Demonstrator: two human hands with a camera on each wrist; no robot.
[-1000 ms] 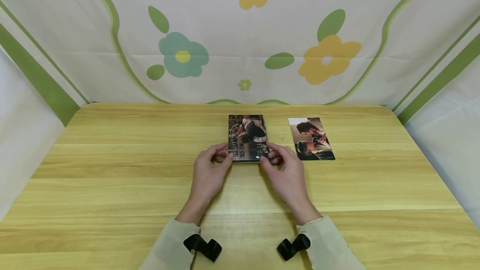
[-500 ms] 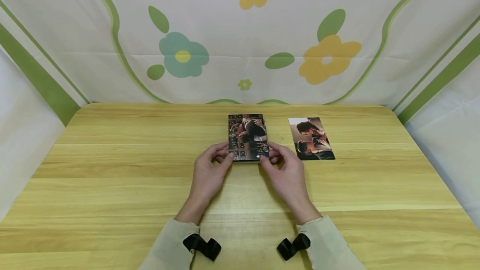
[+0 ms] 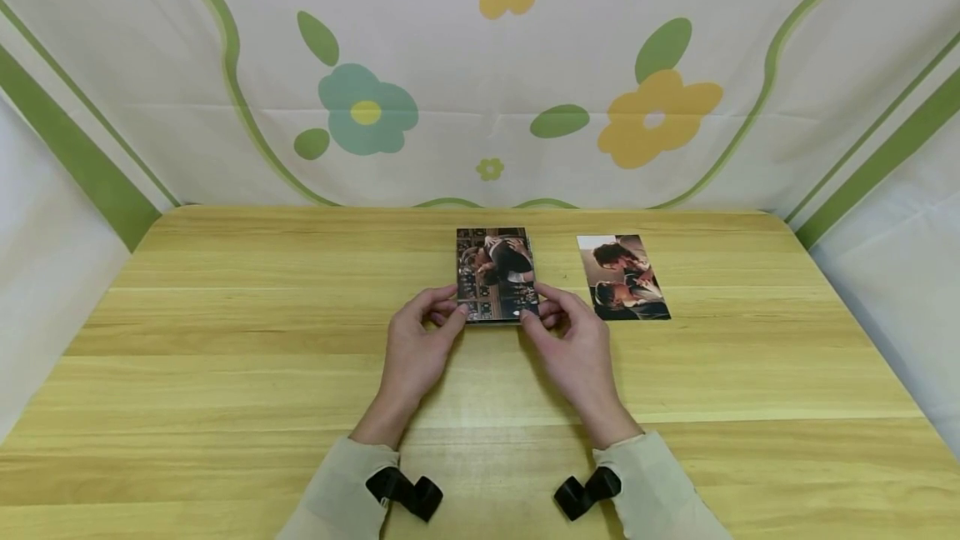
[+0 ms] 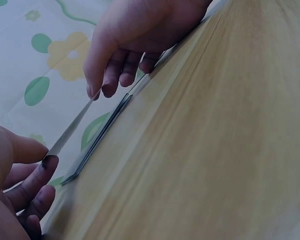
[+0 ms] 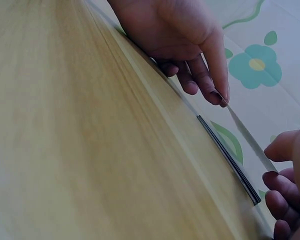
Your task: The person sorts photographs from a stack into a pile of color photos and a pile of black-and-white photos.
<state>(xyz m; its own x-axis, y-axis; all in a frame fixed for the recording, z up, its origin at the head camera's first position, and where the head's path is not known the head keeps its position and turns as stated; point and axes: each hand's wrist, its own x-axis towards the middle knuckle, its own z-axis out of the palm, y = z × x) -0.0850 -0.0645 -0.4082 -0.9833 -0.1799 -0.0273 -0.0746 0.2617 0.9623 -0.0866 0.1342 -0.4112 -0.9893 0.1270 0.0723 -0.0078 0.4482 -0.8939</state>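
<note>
Both hands hold one photo card [image 3: 495, 273], printed with a dark scene of a person in front of shelves. My left hand [image 3: 422, 344] pinches its near left corner between thumb and fingers; my right hand [image 3: 570, 340] pinches the near right corner. Seen edge-on in the left wrist view, the card [image 4: 72, 127] is raised above a thin stack of cards [image 4: 102, 135] lying on the table. That stack [image 5: 230, 160] also shows in the right wrist view, while from the head it is almost wholly covered by the held card.
To the right, a second photo card [image 3: 624, 277] showing two people lies flat and slightly turned. The wooden table [image 3: 225, 373] ends at the back against a white cloth [image 3: 450, 65] with flowers. Black wrist mounts [image 3: 405, 494] sit on both sleeves.
The far edge of the held photo card has shifted very slightly upward in the head view. Both hands keep their pinch and have hardly moved.
</note>
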